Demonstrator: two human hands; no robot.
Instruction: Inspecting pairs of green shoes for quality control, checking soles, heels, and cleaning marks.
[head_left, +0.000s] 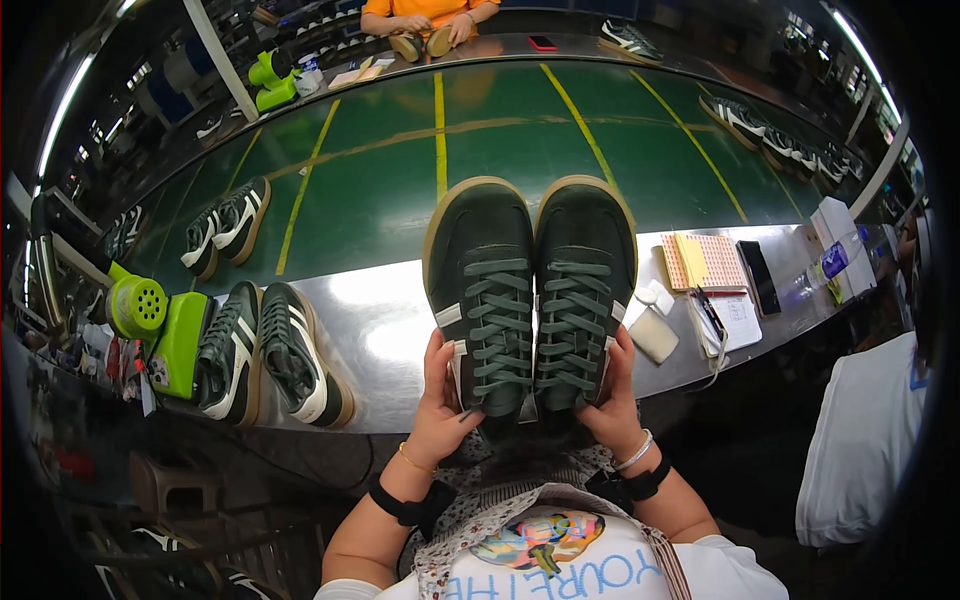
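Side by side in front of me, toes pointing away, are two dark green sneakers with green laces, white side stripes and tan soles. My left hand (443, 393) is closed round the heel end of the left sneaker (485, 290), its thumb near the collar. Gripped the same way, the right sneaker (582, 290) is in my right hand (613, 392). Both shoes are held up over the near edge of the metal table, and their inner sides are nearly touching. The heels are partly hidden by shadow.
Another sneaker pair (262, 350) stands at left beside a lime-green machine (178, 335). A green conveyor belt (385, 150) carries shoes (228, 226). At right lie a notebook (728, 318), a phone (758, 277) and a bottle (822, 268). Across the belt, a person in orange (430, 10) handles shoes.
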